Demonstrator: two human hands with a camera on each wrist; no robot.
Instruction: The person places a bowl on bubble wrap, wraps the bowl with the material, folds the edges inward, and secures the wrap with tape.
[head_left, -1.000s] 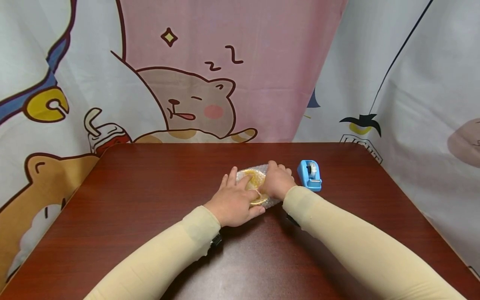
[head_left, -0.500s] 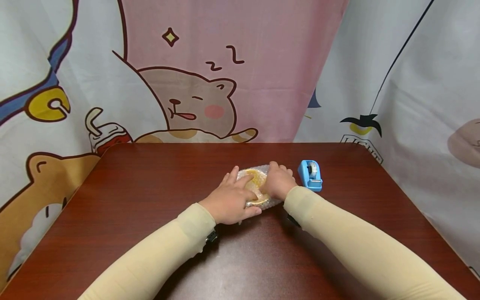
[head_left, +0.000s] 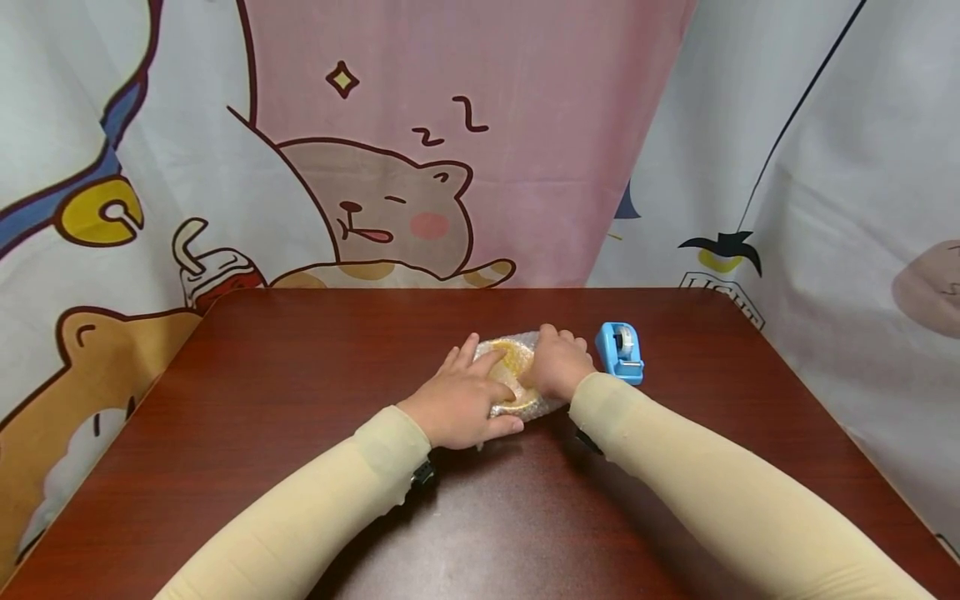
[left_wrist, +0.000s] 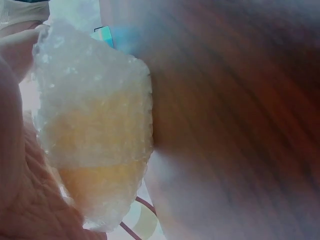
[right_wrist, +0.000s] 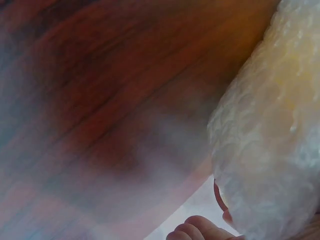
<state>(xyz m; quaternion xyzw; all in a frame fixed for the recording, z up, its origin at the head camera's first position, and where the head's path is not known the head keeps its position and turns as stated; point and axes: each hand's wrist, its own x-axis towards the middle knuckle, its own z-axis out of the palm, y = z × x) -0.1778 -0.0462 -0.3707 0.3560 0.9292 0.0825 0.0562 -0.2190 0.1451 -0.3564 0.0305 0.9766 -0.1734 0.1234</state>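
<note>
A round, yellow-rimmed object (head_left: 516,358) lies wrapped in clear bubble wrap (head_left: 542,408) on the table, between both hands. My left hand (head_left: 456,406) rests on it from the left with fingers spread, the index and middle fingers over the wrapped top. From the right, my right hand (head_left: 558,364) grips the wrap's far right end with curled fingers; its thumb is toward the object. In the left wrist view the bubble-wrapped bundle (left_wrist: 97,125) fills much of the left side, yellow showing through the layers. The right wrist view shows the wrap (right_wrist: 265,125) bulging along its right edge.
A light blue tape dispenser (head_left: 621,354) with a clear roll stands just right of the right hand. The dark red-brown wooden table (head_left: 322,375) reaches back to a cartoon-printed curtain (head_left: 555,150).
My left hand has slid slightly left, uncovering more of the wrapped object's near edge. The right hand keeps its hold on the wrap, and the dispenser stays put.
</note>
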